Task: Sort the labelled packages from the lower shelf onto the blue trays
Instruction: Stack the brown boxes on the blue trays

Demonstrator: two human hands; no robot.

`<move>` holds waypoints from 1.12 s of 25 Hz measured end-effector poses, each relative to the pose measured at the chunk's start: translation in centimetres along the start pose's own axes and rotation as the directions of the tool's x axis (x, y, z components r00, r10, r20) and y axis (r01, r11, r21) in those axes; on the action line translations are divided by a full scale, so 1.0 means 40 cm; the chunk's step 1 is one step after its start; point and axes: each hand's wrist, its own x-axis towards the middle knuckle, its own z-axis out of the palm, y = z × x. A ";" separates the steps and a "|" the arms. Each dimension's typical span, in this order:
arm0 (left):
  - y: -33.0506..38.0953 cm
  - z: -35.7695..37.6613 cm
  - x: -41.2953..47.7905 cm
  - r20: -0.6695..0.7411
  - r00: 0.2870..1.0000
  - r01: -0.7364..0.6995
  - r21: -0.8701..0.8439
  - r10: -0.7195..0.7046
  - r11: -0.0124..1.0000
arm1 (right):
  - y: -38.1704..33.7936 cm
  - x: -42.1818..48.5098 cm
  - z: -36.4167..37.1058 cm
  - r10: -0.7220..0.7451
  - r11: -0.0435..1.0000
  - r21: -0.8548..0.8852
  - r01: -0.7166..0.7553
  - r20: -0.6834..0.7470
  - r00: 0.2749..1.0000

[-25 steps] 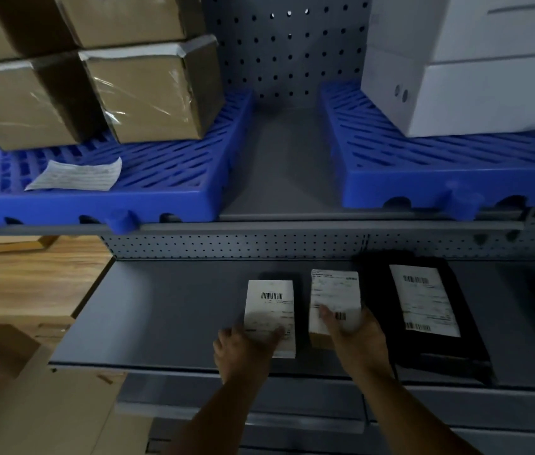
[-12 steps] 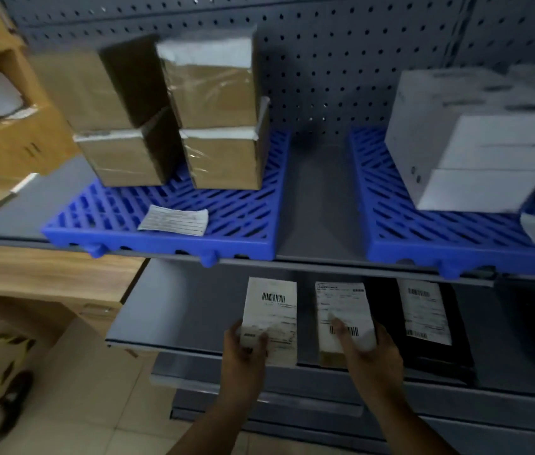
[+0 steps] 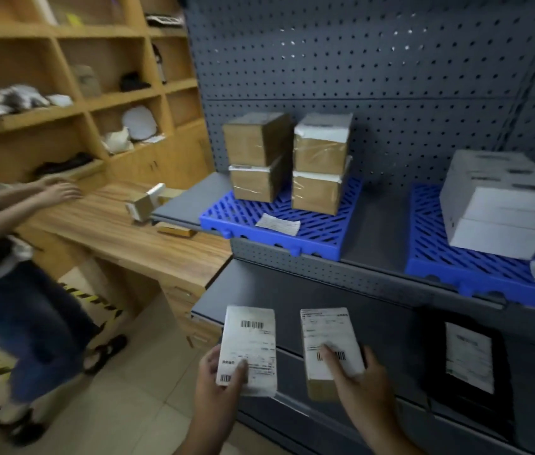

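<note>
Holding: two labelled packages, lifted in front of the lower shelf [image 3: 374, 323]
Left hand [image 3: 217, 379]: fingers closed on white-labelled package [image 3: 249, 349]
Right hand [image 3: 358, 379]: fingers gripping brown labelled box [image 3: 328, 343]
Blue trays [image 3: 292, 224]: on upper shelf

Looked like a parcel storeroom or small warehouse. Grey pegboard-backed metal shelving [image 3: 374, 77] carried blue slatted trays [image 3: 292, 231] stacked with taped cardboard boxes [image 3: 256, 159] and white cartons [image 3: 499, 205]. Barcode-labelled packages [image 3: 248, 349] lay about. Had wooden cubby shelves [image 3: 72, 77], a wooden surface [image 3: 121, 231], and hazard-striped floor tape [image 3: 92, 295].
</note>
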 end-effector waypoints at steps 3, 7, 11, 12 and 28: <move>0.023 -0.078 -0.030 -0.079 0.997 0.012 -0.047 -0.016 0.999 | -0.042 -0.057 0.037 -0.043 0.999 -0.003 0.044 0.070 0.997; 0.051 -0.129 -0.042 -0.105 0.994 -0.010 -0.081 0.002 0.997 | -0.100 -0.108 0.054 -0.091 0.994 -0.052 0.098 0.116 0.989; 0.087 -0.153 -0.035 -0.126 0.992 0.008 -0.192 -0.032 0.981 | -0.153 -0.132 0.056 -0.103 0.988 -0.100 0.115 0.118 0.988; 0.101 -0.160 -0.036 -0.135 0.990 0.013 -0.221 -0.044 0.975 | -0.171 -0.139 0.052 -0.096 0.989 -0.105 0.108 0.112 0.989; 0.768 -0.131 0.062 -0.011 0.983 -0.161 -0.528 0.183 0.834 | -0.873 -0.035 -0.199 -0.310 0.950 0.010 0.311 -0.027 0.950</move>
